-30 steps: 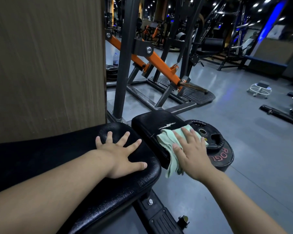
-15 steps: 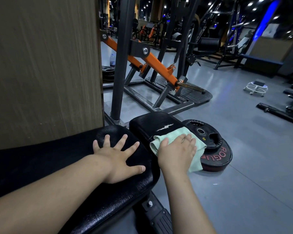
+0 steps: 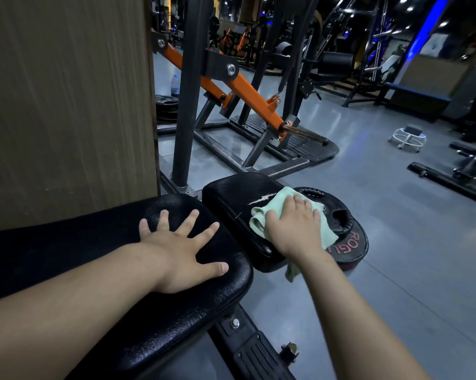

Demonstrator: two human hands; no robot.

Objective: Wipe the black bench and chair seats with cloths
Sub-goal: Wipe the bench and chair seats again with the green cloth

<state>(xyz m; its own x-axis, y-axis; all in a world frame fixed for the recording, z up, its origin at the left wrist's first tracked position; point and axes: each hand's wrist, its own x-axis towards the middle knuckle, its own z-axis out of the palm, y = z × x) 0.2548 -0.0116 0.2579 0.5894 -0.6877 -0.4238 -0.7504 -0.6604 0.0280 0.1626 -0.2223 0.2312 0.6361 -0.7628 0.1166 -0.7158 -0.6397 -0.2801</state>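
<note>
Beside the grey gym floor [image 3: 395, 242], your left hand [image 3: 182, 250] is lying spread on the black surface [image 3: 94, 242]. Your flat right hand [image 3: 294, 229] is covering the green cloth [image 3: 258, 220], center-right.

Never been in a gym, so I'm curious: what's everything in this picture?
bench pad: one, black, lower left
seat pad: one, black, centre, beyond the bench pad
cloth: one, pale green, on the seat pad's right edge
weight plates: two, black, stacked on floor right of seat pad
machine: one, orange and grey, behind
stool: one, white, far right floor
left hand: one, flat on bench pad, fingers spread
right hand: one, pressing the cloth
</note>
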